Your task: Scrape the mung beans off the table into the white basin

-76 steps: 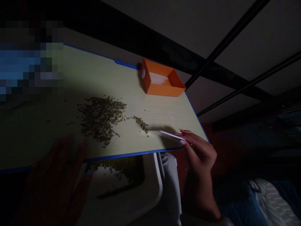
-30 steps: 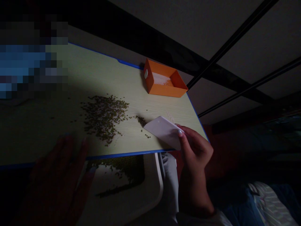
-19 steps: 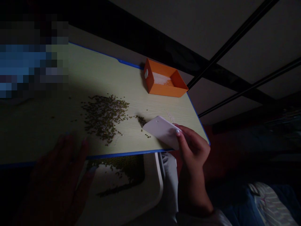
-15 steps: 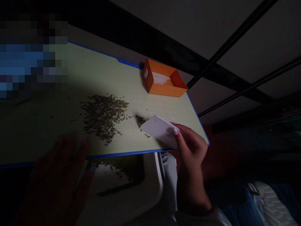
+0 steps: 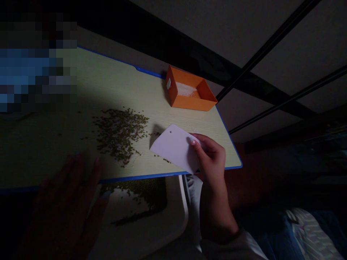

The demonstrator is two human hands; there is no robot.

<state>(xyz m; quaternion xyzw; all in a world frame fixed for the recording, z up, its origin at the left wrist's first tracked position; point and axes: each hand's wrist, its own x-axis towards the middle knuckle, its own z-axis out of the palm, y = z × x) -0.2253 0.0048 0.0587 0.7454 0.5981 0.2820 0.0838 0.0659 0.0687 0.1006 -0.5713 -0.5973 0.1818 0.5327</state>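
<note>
Evidently, from the head camera, the right hand point(image 5: 211, 157) is pinching a flat, pale lilac-white, plastic-looking card point(image 5: 173, 146) with slanted sides and a small round hole near one corner. Its thumb presses the near face while the other fingers go behind, where they are partly hidden; gripping only the right end probably leaves the broad face and lower edge free. The card lies leftward from the fingertips, tilted above the pale yellow-green tabletop with blue edging point(image 5: 108, 79); whether its lower edge touches the surface, I cannot tell. Just beyond its left end, a few stray grains lie near its shadow, and farther left spreads a loose heap of small, round green grains mixed with paler bits point(image 5: 121, 133). The left hand point(image 5: 67, 198), deep in shadow, has its fingers stretched out over the near edge, with nothing visible in them, perhaps for steadiness. Below that edge sits a white, round-cornered plastic tub point(image 5: 173, 225) holding more green grains, seemingly kept close to the lap for easy reach. An orange, open-topped rectangular box point(image 5: 192, 104) containing white granules stands by the far edge, apart from both hands.
</note>
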